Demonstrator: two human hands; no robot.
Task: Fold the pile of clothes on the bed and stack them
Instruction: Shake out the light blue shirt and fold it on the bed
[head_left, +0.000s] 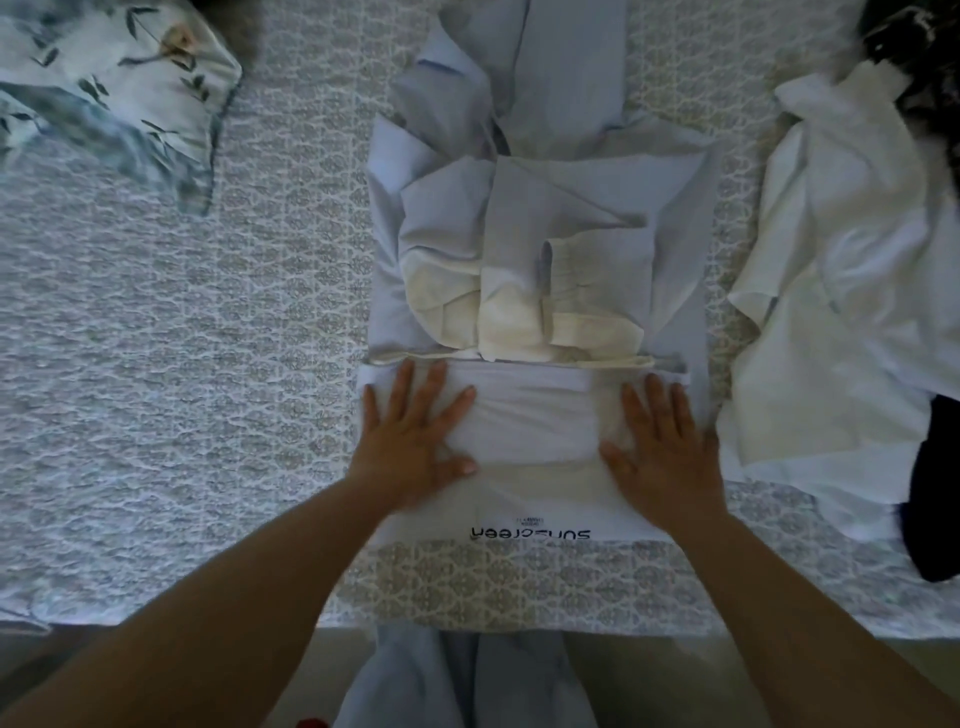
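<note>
Right of hands (540, 447), loose white clothes (841, 291).

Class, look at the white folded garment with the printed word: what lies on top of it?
Both hands press flat on the white folded garment: left hand, right hand. What lies beneath it is covered.
</note>
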